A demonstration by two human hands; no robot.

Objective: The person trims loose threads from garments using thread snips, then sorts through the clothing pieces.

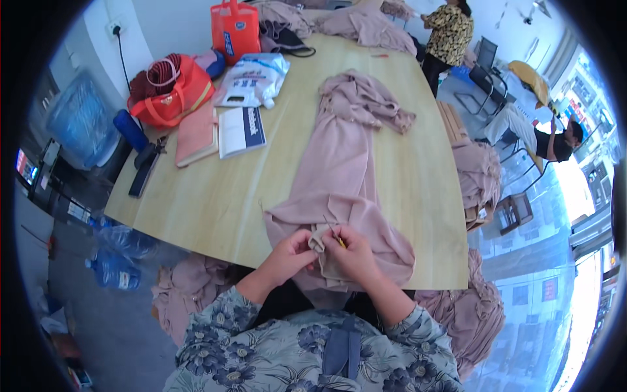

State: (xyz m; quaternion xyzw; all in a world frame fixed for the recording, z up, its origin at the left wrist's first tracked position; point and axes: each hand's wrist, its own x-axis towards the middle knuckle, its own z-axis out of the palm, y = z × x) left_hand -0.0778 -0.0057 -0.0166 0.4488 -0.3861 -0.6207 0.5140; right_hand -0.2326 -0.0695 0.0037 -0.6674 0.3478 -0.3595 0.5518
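A long dusty-pink garment (332, 166) lies lengthwise on the table, its ruffled end far off and its wide end at the near edge. My left hand (289, 256) is closed on a gathered fold of this near end. Close beside it, my right hand (356, 253) is closed around a small, thin-pointed tool with a yellow handle (341, 242), which looks like thread snips. The tool's dark tip points up and away over the cloth. My right fingertips also meet the bunched fold. Fingers partly hide both the tool and the pinched cloth.
On the wooden table (228, 196), a red bag (173, 98), white plastic bag (251, 78), pink notebook (196, 137) and white-and-blue notebook (241, 134) sit at the left. Pink garments are heaped at the far end and beside the table. Two people are at the right.
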